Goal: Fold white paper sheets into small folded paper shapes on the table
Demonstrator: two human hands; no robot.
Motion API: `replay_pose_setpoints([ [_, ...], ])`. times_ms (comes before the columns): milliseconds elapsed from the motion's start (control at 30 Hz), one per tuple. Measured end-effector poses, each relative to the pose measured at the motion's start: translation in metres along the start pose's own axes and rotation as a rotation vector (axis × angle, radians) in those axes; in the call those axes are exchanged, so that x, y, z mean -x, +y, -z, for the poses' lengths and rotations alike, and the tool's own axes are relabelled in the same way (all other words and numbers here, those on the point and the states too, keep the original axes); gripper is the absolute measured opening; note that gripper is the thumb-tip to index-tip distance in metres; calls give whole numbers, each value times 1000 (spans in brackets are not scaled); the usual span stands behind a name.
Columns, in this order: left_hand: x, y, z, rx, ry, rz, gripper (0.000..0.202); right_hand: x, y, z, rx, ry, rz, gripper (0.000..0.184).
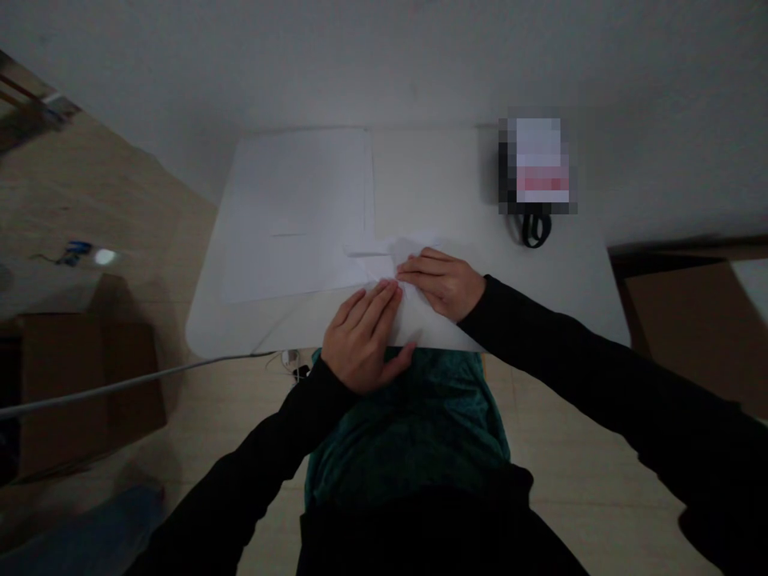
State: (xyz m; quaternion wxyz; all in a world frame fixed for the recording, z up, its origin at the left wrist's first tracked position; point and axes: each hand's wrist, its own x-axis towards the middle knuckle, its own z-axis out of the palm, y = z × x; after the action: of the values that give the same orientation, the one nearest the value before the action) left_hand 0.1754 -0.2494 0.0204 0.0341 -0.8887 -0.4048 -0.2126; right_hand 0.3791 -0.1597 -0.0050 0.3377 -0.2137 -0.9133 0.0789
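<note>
Folded paper (380,265), white, thin (angular edges), beneath bare hands (362,332)

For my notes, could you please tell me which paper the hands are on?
The folded paper under the left hand and right hand; the larger sheets to its left lie flat.

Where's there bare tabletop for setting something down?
Between the large sheets and the pixelated item; another patch lies between that item and the right sleeve. Crowded: front center, where left hand and right hand rest on folded paper.
</note>
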Motion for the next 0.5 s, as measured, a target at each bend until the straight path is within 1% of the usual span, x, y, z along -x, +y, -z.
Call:
replay_pose_setpoints([
  [200, -6, -14, 9, -35, -36, 75, 60, 0, -1, 1, 11, -2, -10, 34],
  [300, -6, -24, 11, -46, -48, 138, 56, 0, -1, 1, 24, 6, 2, 33],
  [400, -7, -34, 10, -67, -26, 210, 50, 0, -2, 2, 37, 31, 29, 32],
  [500, -10, -38, 7, -90, 15, 249, 45, -1, -3, 2, 35, 28, 11, 31],
])
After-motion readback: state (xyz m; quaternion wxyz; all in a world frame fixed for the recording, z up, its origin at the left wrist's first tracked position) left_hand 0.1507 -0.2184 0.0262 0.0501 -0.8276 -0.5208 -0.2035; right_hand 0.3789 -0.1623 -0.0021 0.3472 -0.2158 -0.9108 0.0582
